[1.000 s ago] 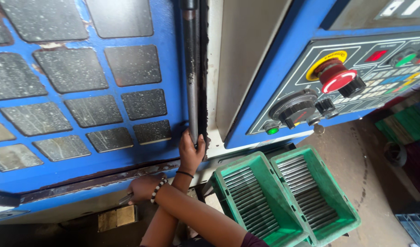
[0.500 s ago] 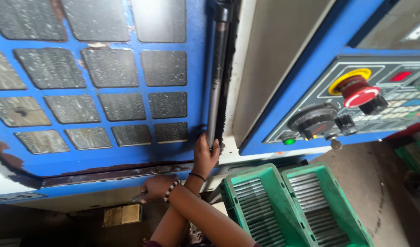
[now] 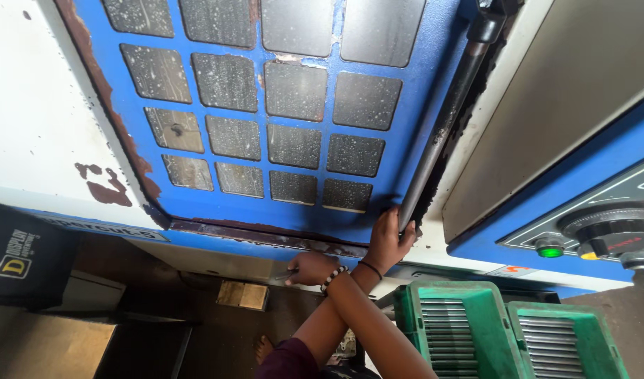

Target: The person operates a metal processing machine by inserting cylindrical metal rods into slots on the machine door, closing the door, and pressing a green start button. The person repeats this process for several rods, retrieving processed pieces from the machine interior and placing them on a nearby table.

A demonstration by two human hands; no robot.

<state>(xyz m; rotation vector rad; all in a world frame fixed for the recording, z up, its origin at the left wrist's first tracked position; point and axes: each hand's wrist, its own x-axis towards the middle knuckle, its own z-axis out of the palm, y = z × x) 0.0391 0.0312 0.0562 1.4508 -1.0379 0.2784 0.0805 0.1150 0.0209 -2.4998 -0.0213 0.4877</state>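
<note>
My left hand (image 3: 388, 242), with a thin black band on the wrist, is closed around the bottom end of a long dark vertical handle bar (image 3: 445, 119) on the right edge of a blue machine door (image 3: 413, 105) with a grid of dusty window panes. My right hand (image 3: 311, 268), wearing a bead bracelet, crosses under the left arm. It rests at the door's rusty lower edge (image 3: 251, 235) and is closed on a small thin dark tool that points left.
A control panel with a black dial (image 3: 606, 228) and a green button (image 3: 548, 249) sits at the right. Two green slotted plastic crates (image 3: 469, 326) stand below it. A white chipped machine panel (image 3: 34, 119) is on the left, and a dark box (image 3: 16, 256) sits below that.
The view has swung left and closer, so the door handle and control panel sit further right. Both hands keep their places on the handle and the door's lower edge.
</note>
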